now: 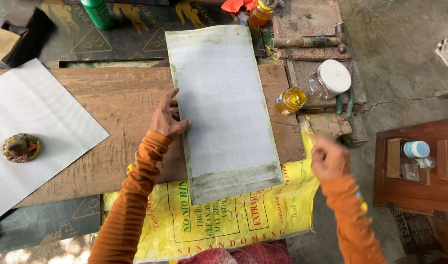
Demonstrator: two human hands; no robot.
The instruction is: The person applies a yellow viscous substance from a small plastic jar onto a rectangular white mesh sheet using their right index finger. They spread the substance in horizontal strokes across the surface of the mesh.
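1. My left hand (166,119) lies flat, fingers spread, fingertips pressing the left edge of the grey sheet (224,102); nothing pinched in that grip.
2. My right hand (329,157) is off the sheet, just past its lower right corner, fingers curled together into a loose fist; can't tell if anything is pinched inside.
3. Both my arms are in orange sleeves.
4. Sheet: long grey rectangle with darker smeared edges, lying lengthwise away from me on the desk (111,107), a worn wooden board. Its near end overhangs onto the yellow sack (219,225) spread under it.
5. Yellow jar (290,100) stands just right of the sheet, near its middle, above my right hand.
6. Clear jar with white lid (331,78) lies tilted behind the yellow jar; green-handled pliers (344,100) are beside it.
7. Hammer (309,42) rests on a slab at top right.
8. White sheet (33,127) lies at far left, well apart from my left hand, with a round lumpy ball (20,147) on top of it.
9. Green bottle (98,13) at top edge, orange jar (259,13) at top centre.
10. Wooden box (419,166) with small containers sits on the floor at right.
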